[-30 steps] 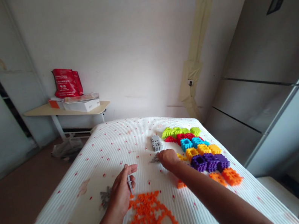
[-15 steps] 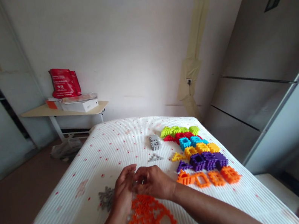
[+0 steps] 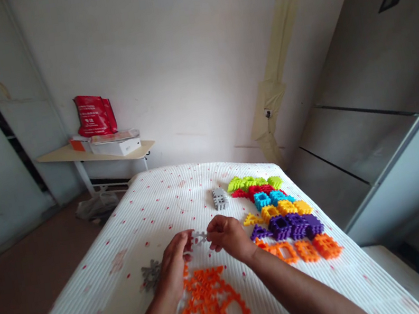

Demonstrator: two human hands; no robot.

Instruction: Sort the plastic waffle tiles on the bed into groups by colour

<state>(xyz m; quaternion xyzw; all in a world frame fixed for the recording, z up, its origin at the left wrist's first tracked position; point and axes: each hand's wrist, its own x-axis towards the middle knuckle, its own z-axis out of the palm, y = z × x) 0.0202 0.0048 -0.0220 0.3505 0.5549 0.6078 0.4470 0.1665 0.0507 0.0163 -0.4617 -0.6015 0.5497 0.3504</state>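
A small light-grey toothed building piece (image 3: 199, 237) bridges my two hands above the table. My left hand (image 3: 173, 262) is closed on its left end, thumb and fingers pinching. My right hand (image 3: 226, 237) pinches the right end between thumb and fingertips. Below them lies a flat cluster of orange interlocking pieces (image 3: 209, 307), with a window-shaped piece and a round-holed one. Partly covered by my left hand is a dark-grey toothed piece (image 3: 151, 275). Beyond my right hand stands a stack of grey square pieces (image 3: 219, 198).
Colour-sorted rows run down the table's right side: green (image 3: 254, 181), red (image 3: 260, 190), blue (image 3: 275, 198), yellow (image 3: 287, 209), purple (image 3: 297, 225) and orange pieces (image 3: 306, 250). A side table (image 3: 56, 156) bears boxes and a red bag (image 3: 95, 115). A refrigerator (image 3: 364, 99) stands right.
My right hand came back from near the grey stack to my left hand, then moved slightly up and right. The grey triangle seen on the table half a second ago is no longer visible there.
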